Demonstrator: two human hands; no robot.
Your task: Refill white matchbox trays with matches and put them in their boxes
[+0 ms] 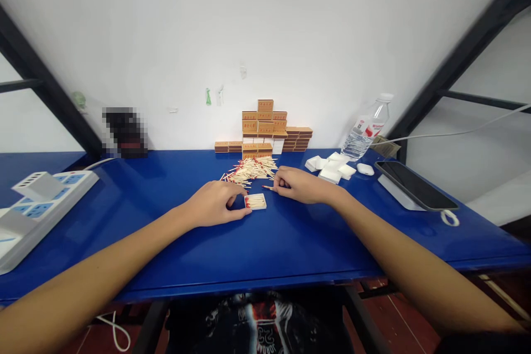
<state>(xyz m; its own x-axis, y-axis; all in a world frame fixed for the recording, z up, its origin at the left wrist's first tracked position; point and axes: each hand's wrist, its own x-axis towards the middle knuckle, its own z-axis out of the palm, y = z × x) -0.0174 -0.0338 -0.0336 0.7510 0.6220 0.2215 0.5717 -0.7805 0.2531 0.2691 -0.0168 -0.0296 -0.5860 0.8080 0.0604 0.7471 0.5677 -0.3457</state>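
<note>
A small white matchbox tray (260, 208) lies on the blue table, with red-tipped matches (256, 201) side by side in it. The thumb and forefinger of my left hand (218, 203) grip its left end. My right hand (301, 185) is closed in a pinch, just right of the tray and slightly behind it. From its fingertips a match (267, 187) sticks out to the left, red head outward; whether more than one is held I cannot tell. Behind both hands spreads a loose pile of matches (253, 168).
Brown matchboxes (265, 116) are stacked against the wall. White empty trays (332, 167), a white earphone case (365, 169), a leaning water bottle (367, 130) and a phone (415, 183) on a white stand are at right. A power strip (78, 188) with plugs lies left.
</note>
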